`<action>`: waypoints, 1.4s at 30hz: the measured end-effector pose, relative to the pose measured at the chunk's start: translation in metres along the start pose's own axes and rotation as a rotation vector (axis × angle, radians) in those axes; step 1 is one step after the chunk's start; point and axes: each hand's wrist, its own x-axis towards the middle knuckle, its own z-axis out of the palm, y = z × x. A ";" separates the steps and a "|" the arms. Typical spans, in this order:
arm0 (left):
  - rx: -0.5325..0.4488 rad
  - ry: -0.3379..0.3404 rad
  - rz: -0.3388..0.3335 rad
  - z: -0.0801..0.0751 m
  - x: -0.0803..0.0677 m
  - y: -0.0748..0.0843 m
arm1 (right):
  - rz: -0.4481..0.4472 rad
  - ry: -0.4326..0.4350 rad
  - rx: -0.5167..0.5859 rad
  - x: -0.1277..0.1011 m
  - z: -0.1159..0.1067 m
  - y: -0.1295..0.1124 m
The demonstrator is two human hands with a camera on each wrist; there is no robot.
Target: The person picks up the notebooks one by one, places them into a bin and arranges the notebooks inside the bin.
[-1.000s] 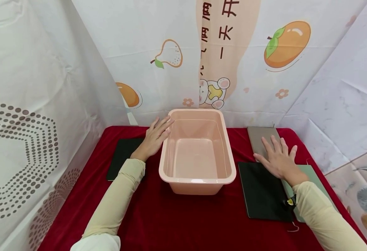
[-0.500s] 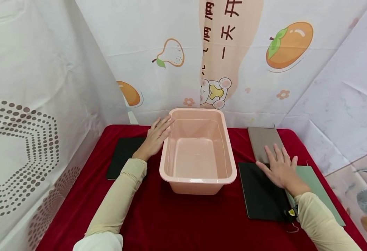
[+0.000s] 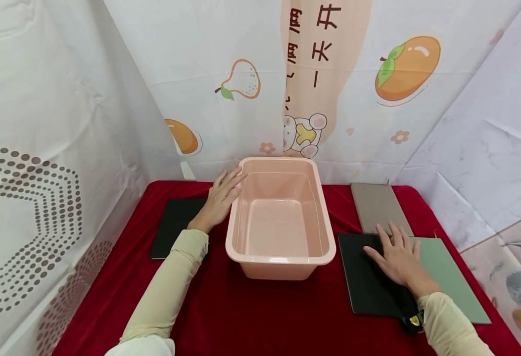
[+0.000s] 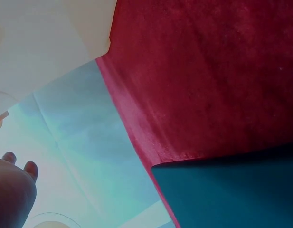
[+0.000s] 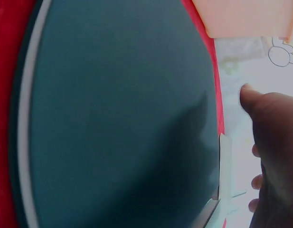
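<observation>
While my left hand [image 3: 219, 200] lies flat against the pink tub [image 3: 280, 246], which sits between both hands, my right hand [image 3: 398, 257] rests flat, fingers spread, on the dark notebook [image 3: 367, 284].

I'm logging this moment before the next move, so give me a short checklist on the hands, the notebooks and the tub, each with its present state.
1. Right hand flat on the dark notebook: ok, fingers straight.
2. A grip on that notebook: not ok, nothing curled round it.
3. Left hand against the pink tub: ok, fingers on its left wall.
4. Tub empty and upright: ok.
5. Green notebook free of the dark one: cannot tell, their edges meet under the hand.
6. Grey notebook untouched: ok.
</observation>
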 end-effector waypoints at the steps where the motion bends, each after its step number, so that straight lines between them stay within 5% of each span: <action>1: 0.001 0.001 0.000 0.001 0.000 0.000 | 0.009 -0.001 0.003 -0.002 0.001 0.000; 17: 0.010 0.001 -0.002 0.004 0.000 0.003 | 0.115 -0.038 0.015 -0.015 0.010 -0.001; 27: 0.019 0.009 0.002 0.007 0.001 0.000 | 0.073 -0.064 0.042 -0.019 0.003 -0.003; 42: 0.014 0.036 0.038 0.006 0.001 -0.001 | 0.118 -0.252 0.014 -0.014 -0.013 -0.012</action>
